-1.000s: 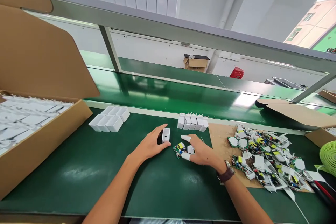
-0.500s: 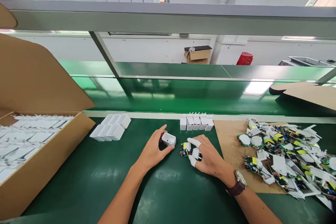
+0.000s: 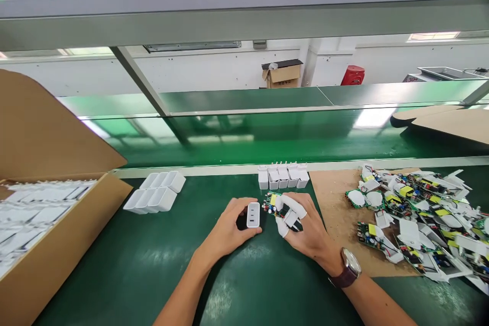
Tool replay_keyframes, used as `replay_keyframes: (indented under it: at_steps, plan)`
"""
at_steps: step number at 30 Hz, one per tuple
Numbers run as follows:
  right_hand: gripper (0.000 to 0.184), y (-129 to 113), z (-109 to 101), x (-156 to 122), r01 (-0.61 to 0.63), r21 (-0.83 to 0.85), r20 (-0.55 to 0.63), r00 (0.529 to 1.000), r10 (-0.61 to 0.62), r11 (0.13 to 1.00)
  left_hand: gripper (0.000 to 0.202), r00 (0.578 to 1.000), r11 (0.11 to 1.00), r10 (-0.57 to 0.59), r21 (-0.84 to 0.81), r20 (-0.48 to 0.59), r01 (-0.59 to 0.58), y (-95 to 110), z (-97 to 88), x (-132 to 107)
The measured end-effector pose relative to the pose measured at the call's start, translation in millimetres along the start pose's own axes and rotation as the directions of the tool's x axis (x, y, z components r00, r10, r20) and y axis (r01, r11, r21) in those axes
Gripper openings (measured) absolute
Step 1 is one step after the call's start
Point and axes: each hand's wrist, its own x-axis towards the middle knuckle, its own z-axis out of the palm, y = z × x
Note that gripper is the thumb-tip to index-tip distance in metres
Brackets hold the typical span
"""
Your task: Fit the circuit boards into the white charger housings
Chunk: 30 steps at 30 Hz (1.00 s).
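My left hand (image 3: 229, 229) is closed round a small white charger shell (image 3: 253, 214), holding it upright on the green mat with its two port slots facing me. My right hand (image 3: 305, 226), with white finger cots on thumb and forefinger, pinches a small green circuit board (image 3: 272, 202) just right of the shell. The board and the shell are a short gap apart. A row of white plug caps (image 3: 283, 177) stands just beyond my hands.
A group of empty white shells (image 3: 155, 193) lies at the left. An open cardboard box (image 3: 57, 234) of white parts fills the left edge. A pile of circuit boards (image 3: 416, 214) lies on a cardboard sheet (image 3: 336, 198) at the right. A green conveyor belt (image 3: 248, 135) runs behind.
My left hand has turned the white shell from tilted to upright. My right hand has lifted the circuit board off the mat and brought it closer to the shell.
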Motion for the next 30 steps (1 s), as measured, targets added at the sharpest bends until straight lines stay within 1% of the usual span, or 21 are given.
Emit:
replay_keyframes:
  at_steps: [2,3,6,8,12,16,19,25,30]
  plan:
    - [0.062,-4,1,-1,0.053,0.02,0.012,0.999,-0.053,0.998,0.058,0.99,0.995,0.099,0.041,-0.099,-0.095,-3,2.8,0]
    - [0.063,-6,2,-2,0.08,0.021,0.035,0.996,-0.08,0.997,0.058,0.985,0.991,0.126,0.049,-0.114,-0.121,-4,3.9,0]
    - [0.064,-12,5,-4,0.121,-0.018,0.089,0.989,-0.119,0.992,0.063,0.986,0.99,0.139,0.04,-0.097,-0.135,-5,6.1,-1]
    - [0.064,-15,7,-4,0.11,-0.039,0.089,0.99,-0.107,0.993,0.067,0.985,0.989,0.148,0.044,-0.09,-0.144,-5,7.1,-2]
    - [0.066,-16,9,-4,0.096,-0.026,0.1,0.991,-0.093,0.995,0.069,0.978,0.979,0.188,0.092,-0.085,-0.18,-4,8.9,-2]
    - [0.071,-16,10,-4,0.06,-0.038,0.152,0.987,-0.054,0.997,0.065,0.974,0.974,0.203,0.121,-0.104,-0.191,-5,10.1,-2]
    - [0.072,-16,11,-4,0.046,-0.046,0.159,0.986,-0.038,0.998,0.06,0.971,0.972,0.209,0.131,-0.119,-0.194,-6,10.6,-2]
    - [0.071,-16,11,-4,0.052,-0.052,0.181,0.983,-0.042,0.997,0.049,0.963,0.966,0.238,0.138,-0.126,-0.221,-2,10.1,-1]
    - [0.068,-18,9,-3,0.071,-0.073,0.181,0.982,-0.057,0.995,0.049,0.965,0.966,0.232,0.149,-0.125,-0.213,0,10.1,-1]
